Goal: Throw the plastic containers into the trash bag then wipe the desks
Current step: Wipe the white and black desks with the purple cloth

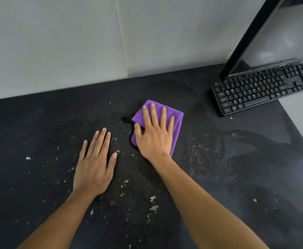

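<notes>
So this is the wiping half of the job, going by what's on the desk (30, 123). The right hand (155, 133) lies flat on a folded purple cloth (178, 123), fingers straight and spread wide, palm pressing it down rather than gripping it. The left hand (93, 164) is also flat and open on the bare top, just left of the cloth and a bit nearer, not touching it and holding nothing, probably bracing. The bit that matters: most of the grit (153, 203) sits near and left of the cloth, pale flakes and fine specks scattered between the two forearms and out to the left, so the next stroke likely has to drag the cloth toward the near edge. The cloth's long axis runs roughly near to far, tilted a little left at the far end, and the right hand lines up with it. Looks like soft microfibre with a dark trim peeking out on its left side. The desk is matte black, and its right part shows faint curved streaks — damp smears, I'd guess. A black keyboard (262, 88) and a tilted monitor (273, 38) sit far right, well apart from the cloth, against a plain grey wall.
</notes>
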